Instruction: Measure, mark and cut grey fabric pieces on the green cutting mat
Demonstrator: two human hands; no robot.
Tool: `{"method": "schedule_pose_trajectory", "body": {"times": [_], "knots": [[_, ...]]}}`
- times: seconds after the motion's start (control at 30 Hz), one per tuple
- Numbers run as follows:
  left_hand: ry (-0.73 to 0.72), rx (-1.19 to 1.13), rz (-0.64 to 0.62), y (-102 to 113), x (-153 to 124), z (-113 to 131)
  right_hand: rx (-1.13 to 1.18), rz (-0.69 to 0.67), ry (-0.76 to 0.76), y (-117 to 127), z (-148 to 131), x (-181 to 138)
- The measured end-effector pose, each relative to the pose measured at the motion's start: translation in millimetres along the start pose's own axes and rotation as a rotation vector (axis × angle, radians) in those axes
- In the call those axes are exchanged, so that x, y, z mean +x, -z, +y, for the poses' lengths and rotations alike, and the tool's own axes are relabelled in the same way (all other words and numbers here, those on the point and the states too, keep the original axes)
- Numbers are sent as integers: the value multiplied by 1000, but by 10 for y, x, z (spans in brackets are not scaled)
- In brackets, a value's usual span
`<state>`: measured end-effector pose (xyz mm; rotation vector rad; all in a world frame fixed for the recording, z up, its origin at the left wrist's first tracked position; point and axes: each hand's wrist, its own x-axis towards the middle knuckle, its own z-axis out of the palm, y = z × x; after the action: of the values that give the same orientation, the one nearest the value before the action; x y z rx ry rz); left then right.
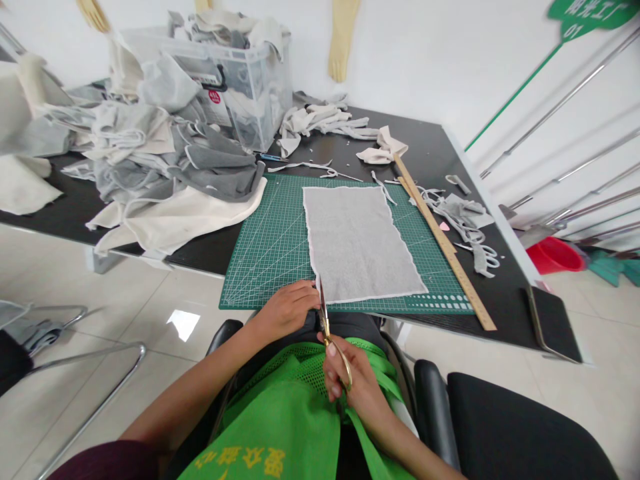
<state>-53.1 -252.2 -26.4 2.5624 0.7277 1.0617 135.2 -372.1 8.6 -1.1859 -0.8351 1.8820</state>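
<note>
A grey rectangular cloth (357, 243) with a pale, uneven border lies flat on the green cutting mat (265, 253). My right hand (353, 373) is closed round the gold handles of a pair of scissors (326, 327). The blades point away from me and reach the cloth's near left corner. Just left of the blades, my left hand (293, 307) pinches the edge of the cloth at that corner. Its fingertips are close beside the blades. How far the blades are parted is hard to make out.
A wooden ruler (440, 237) lies along the mat's right side, near cloth scraps (465, 217) and white-handled scissors (487, 253). Piled cloths (135, 147) and a clear plastic bin (255, 93) stand at the left. A phone (553, 323) rests at the right table edge.
</note>
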Motion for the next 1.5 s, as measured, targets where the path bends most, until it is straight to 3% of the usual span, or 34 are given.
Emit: {"method": "schedule_pose_trajectory", "body": {"times": [0.67,1.5], "knots": [[10,26,-26,21,-3,43,39,12,-36,41,41,33],[-30,-12,31,-3,-23,14,27,20,9,-18,-2,113]]}}
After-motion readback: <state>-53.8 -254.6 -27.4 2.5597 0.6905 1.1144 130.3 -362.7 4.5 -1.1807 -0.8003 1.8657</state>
